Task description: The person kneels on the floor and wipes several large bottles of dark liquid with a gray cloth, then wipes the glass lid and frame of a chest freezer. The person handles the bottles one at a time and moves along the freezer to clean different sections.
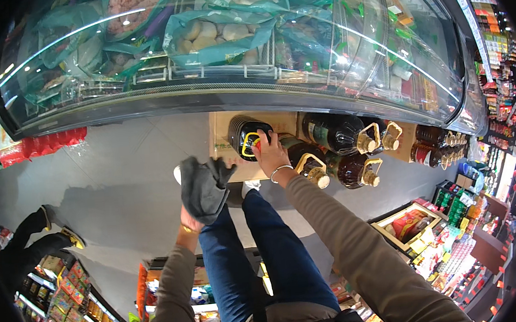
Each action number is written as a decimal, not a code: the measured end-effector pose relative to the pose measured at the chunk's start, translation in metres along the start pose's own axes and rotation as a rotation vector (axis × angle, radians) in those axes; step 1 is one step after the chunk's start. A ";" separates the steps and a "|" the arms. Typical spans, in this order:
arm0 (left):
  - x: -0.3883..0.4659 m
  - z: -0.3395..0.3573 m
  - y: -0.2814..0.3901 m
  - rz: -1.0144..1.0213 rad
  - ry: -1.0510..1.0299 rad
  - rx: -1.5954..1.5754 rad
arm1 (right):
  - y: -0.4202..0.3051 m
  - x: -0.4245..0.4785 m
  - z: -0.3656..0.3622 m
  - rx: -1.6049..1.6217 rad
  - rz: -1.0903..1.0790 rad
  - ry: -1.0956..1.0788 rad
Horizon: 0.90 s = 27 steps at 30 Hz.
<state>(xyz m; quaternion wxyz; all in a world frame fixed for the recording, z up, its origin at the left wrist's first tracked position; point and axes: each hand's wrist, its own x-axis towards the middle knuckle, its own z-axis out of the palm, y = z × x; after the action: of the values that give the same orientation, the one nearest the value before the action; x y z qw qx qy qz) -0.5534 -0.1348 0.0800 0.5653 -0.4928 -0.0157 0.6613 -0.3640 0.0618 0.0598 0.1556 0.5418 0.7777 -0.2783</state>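
Note:
My left hand point(191, 219) holds a dark grey cloth point(205, 188) that drapes over most of the fingers. My right hand point(270, 153) touches the top of a dark ribbed plastic bottle point(239, 132) with a red cap and a yellow handle; whether the fingers grip the cap or handle I cannot tell. The bottle stands on a cardboard box point(223, 164). Beside my right wrist is a large bottle of dark liquid with a gold cap point(319, 177) and a pale handle. More such bottles point(340, 133) lean outward to the right.
A glass-fronted display case point(234, 96) with bagged goods spans the top. Red net bags point(45, 145) lie at the left. Another person's legs point(34, 235) are at the lower left, near stocked shelves point(75, 310). A framed bin of packets point(406, 226) stands at the right.

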 end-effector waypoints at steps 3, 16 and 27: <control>-0.052 0.013 -0.007 0.239 -0.113 0.532 | -0.008 -0.002 -0.005 0.007 -0.014 -0.010; -0.112 0.174 -0.029 0.531 -0.273 0.934 | -0.013 -0.016 -0.034 -0.106 0.033 0.025; -0.023 0.347 -0.080 1.217 -0.105 1.366 | -0.096 -0.139 -0.050 0.357 0.017 0.487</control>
<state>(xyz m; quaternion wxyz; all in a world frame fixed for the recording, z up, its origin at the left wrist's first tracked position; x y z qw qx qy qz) -0.7297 0.0625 0.3190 0.2864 0.0560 0.6156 0.7320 -0.3993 -0.0377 0.2008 -0.1310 0.6178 0.7264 -0.2711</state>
